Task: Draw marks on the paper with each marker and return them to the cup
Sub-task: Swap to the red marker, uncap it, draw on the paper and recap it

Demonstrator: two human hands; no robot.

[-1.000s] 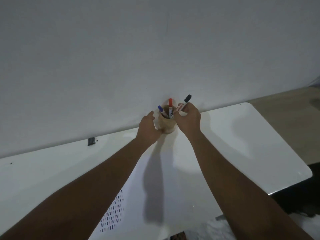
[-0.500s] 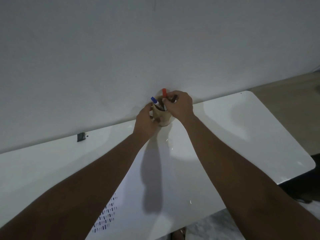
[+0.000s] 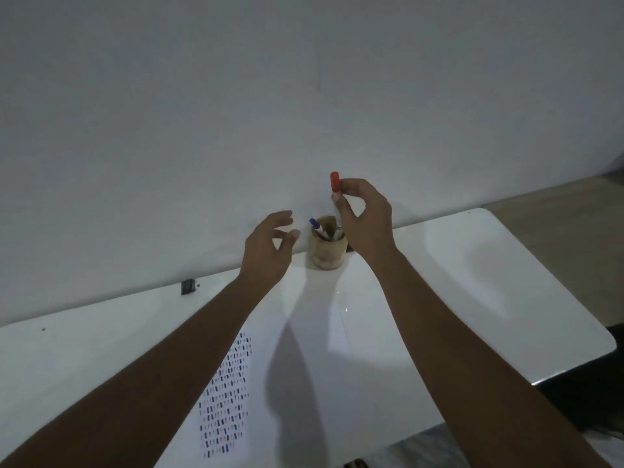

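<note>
A small tan cup [image 3: 328, 254] stands on the white table [image 3: 472, 282] against the wall. A blue-capped marker [image 3: 315, 224] leans out of it to the left. My right hand [image 3: 366, 219] pinches a red-capped marker [image 3: 335, 182] upright, lifted above the cup with its lower end near the rim. My left hand [image 3: 270, 249] hovers just left of the cup, fingers apart, touching nothing. The paper [image 3: 233, 390] lies near me, partly under my left forearm, with rows of short blue and red marks.
A small dark object [image 3: 187, 286] sits at the table's back edge on the left. The plain wall rises right behind the cup. The table's rounded right corner [image 3: 604, 352] drops off to a dark floor.
My right hand put the black-capped marker into the cup, then took the red-capped marker and raised it. My left hand let go of the cup and opened.
</note>
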